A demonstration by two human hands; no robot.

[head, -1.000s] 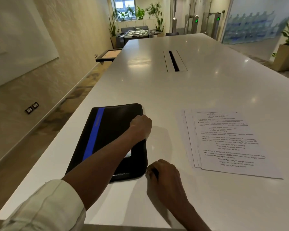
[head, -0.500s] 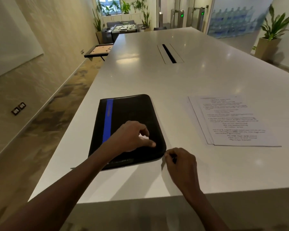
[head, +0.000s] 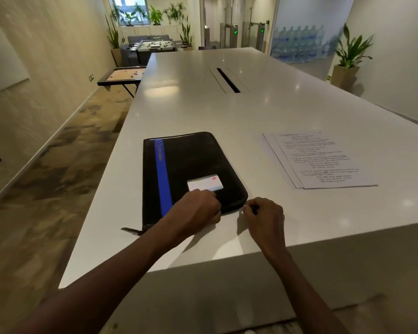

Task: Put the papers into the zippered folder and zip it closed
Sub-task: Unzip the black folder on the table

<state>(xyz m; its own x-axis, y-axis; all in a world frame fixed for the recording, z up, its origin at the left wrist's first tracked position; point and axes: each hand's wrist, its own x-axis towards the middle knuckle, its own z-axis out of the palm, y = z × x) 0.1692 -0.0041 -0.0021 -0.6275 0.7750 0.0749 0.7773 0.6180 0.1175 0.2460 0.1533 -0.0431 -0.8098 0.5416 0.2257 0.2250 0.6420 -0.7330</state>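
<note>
Head view: black zippered folder with blue stripe (head: pixel 191 174) lies flat on white table (head: pixel 299 112), long axis running away from me. Left hand (head: pixel 194 210) pins its near edge, fingers curled. Right hand (head: pixel 263 216) pinches zipper pull (head: pixel 253 209) at near-right corner. White paper stack (head: pixel 323 162) well apart, right-hand side.

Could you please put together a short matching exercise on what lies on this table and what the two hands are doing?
Things:
1. zippered folder
2. papers
3. left hand
4. right hand

States:
A. pinches a small dark pull at the folder's near right corner
B. lies flat, black with a blue stripe and a white label
C. rests on the folder's near edge, below the label
D. stacked on the table, right of the folder, untouched

Pairs: 1-B, 2-D, 3-C, 4-A
</note>
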